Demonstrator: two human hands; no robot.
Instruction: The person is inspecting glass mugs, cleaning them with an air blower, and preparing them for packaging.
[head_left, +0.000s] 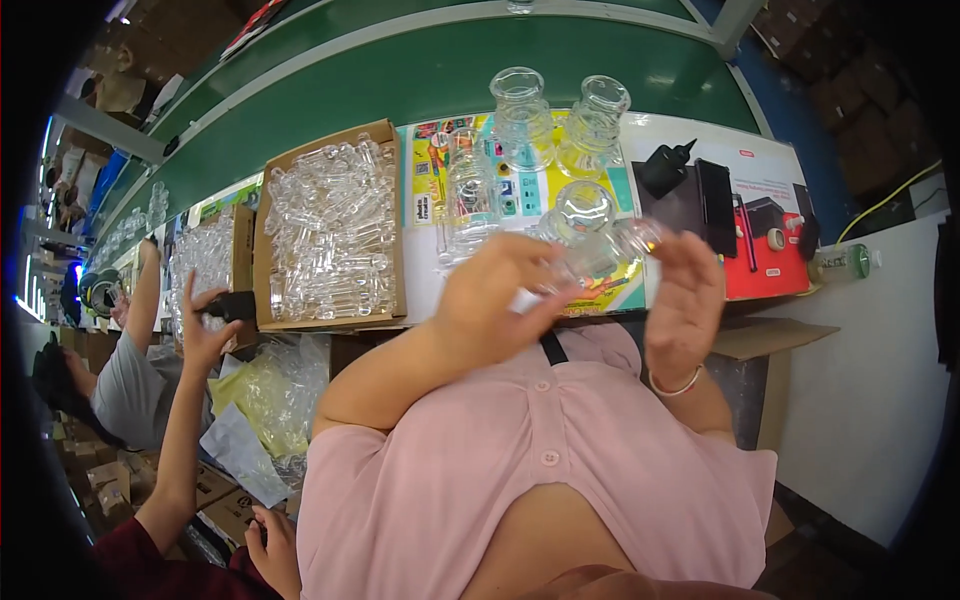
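The clear glass piece (592, 258) is up in front of the person's chest, between the hands and just over the near edge of the table (640, 65); its outline partly blends with the glass vessel (583, 208) behind it. To handle it well, I would steady it with a firm but light pinch on the left, bring the right fingertips to the far end squarely, and turn it slowly, since bare glass is likely to slip. I would also keep it clear of the 2 upright glass vessels (520, 112) (597, 112) farther back, where a knock could chip a rim.

The left hand (490, 300) is closed around the piece's left end, thumb below and fingers above, with only a narrow gap between them. The right hand (685, 295) is loosely open, its fingers long and slightly bent, with the tips right by the piece's other end; I cannot tell whether they touch it. The 2 hands are apart. Left of them, a cardboard box (330, 322) holds many small glass pieces (330, 230); a black bottle (665, 170) lies tilted beyond the right hand.
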